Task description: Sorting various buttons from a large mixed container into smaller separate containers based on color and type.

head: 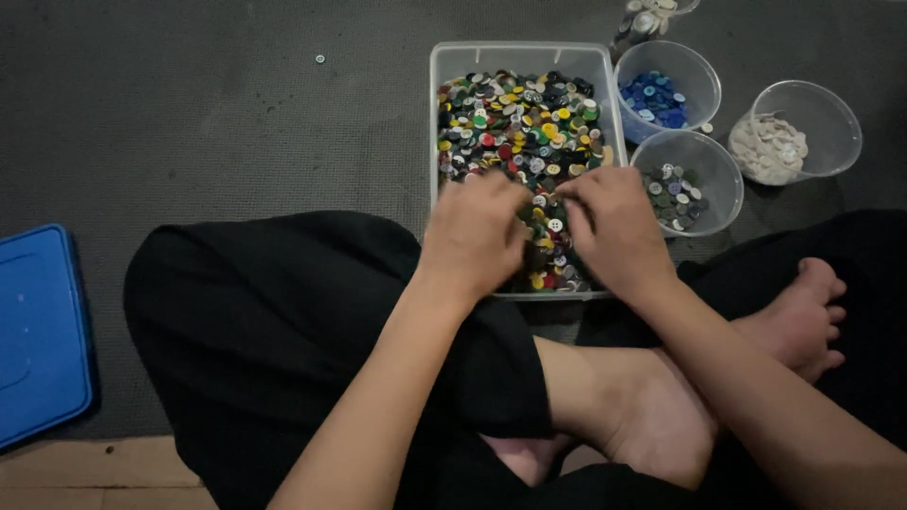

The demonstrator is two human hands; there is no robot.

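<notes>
Viewpoint: looking down from the person's head at their lap; they sit cross-legged on a dark grey mat, in black trousers, with bare feet.
Left hand [475, 231]: palm down in the near end of the tray, fingers curled into the buttons; blurred, so whether it grips any cannot be told.
Right hand [614, 227]: palm down just beside the left hand, fingers bent into the same heap; any hold on a button is hidden.
Button tray [442, 71]: clear rectangular plastic tray on the mat, just in front of the crossed legs, its near edge touching them.
Mixed buttons [520, 118]: fill the tray in a thick layer; green, yellow, white, red, black and grey all jumbled together.
Blue-button cup [704, 80]: round clear cup just right of the tray's far end, holding blue buttons.
Grey-button cup [723, 179]: clear cup nearer the person, close to the right hand, holding dark grey and pale buttons.
White-button cup [831, 118]: clear cup furthest right, holding off-white buttons.
Far cup [652, 14]: partly cut off at the top edge, with pale buttons inside.
Blue lid [38, 331]: flat blue plastic lid on the mat at far left, well apart from the hands.
Stray button [320, 59]: one small button alone on the mat, left of the tray.
</notes>
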